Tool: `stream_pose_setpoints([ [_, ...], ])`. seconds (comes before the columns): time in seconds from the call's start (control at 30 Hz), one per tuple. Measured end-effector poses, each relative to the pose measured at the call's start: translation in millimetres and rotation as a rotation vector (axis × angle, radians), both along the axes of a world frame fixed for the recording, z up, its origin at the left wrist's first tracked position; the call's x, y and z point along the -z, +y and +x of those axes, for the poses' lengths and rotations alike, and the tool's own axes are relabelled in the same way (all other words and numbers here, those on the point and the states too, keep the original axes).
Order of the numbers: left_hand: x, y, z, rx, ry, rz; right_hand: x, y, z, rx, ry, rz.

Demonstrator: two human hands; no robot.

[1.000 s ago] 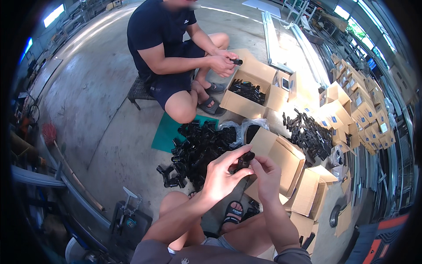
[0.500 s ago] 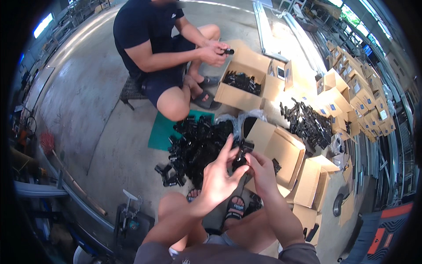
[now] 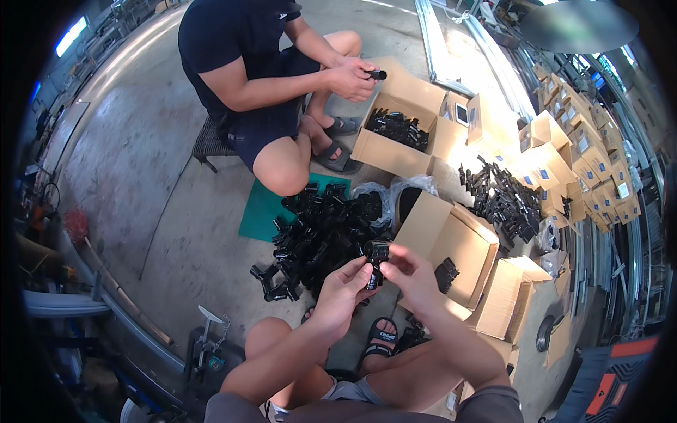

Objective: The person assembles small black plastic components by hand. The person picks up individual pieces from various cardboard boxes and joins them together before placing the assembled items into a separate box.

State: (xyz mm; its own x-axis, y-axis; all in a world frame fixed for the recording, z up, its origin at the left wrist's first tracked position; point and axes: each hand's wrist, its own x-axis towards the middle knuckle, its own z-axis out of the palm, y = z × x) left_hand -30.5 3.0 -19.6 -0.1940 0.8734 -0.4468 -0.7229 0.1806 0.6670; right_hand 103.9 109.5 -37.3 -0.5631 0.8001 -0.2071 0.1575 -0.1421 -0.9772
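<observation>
A black tubular fitting [image 3: 376, 252] with a round open end is held up between my hands, above the near edge of a pile of similar black fittings [image 3: 321, 233]. My left hand [image 3: 342, 292] is closed around its lower part, the thumb pressed on its side. My right hand [image 3: 409, 275] is closed on the fitting's right side, thumb and fingertips against it. Part of the fitting is hidden behind my fingers. The pile lies partly on a green mat [image 3: 257, 211].
Across from me a seated person [image 3: 243, 77] holds another black piece beside a cardboard box [image 3: 391, 158] with black parts inside. An open carton [image 3: 458, 261] stands to my right, near a second heap of black parts [image 3: 504, 201]. Stacked cartons [image 3: 589, 162] stand at far right.
My hands have drawn closer together and turned the fitting, so its round end shows. My left fingers, spread before, now wrap around it. The view has shifted slightly.
</observation>
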Motion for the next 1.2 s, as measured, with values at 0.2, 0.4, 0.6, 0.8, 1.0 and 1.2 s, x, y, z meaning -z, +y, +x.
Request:
stream_pose_setpoints([
  [0.2,-12,1,-18,-0.111,-0.110,-0.116,119,156,-8,-0.022,-0.138,0.093],
  [0.4,-17,18,-30,-0.263,-0.172,-0.150,249,218,-63,-0.212,-0.775,0.817],
  [0.6,-6,19,-34,-0.302,-0.259,-0.189,331,224,-110,-0.512,-0.932,0.869],
  [0.8,13,32,-25,-0.262,-0.305,-0.196,337,231,-102,-0.568,-0.863,0.828],
  [1.0,12,37,-21,-0.195,-0.306,-0.085,354,240,-91,-0.503,-0.675,0.741],
  [1.2,-4,30,-6,-0.320,-0.236,-0.033,398,255,-73,-0.398,-0.672,0.898],
])
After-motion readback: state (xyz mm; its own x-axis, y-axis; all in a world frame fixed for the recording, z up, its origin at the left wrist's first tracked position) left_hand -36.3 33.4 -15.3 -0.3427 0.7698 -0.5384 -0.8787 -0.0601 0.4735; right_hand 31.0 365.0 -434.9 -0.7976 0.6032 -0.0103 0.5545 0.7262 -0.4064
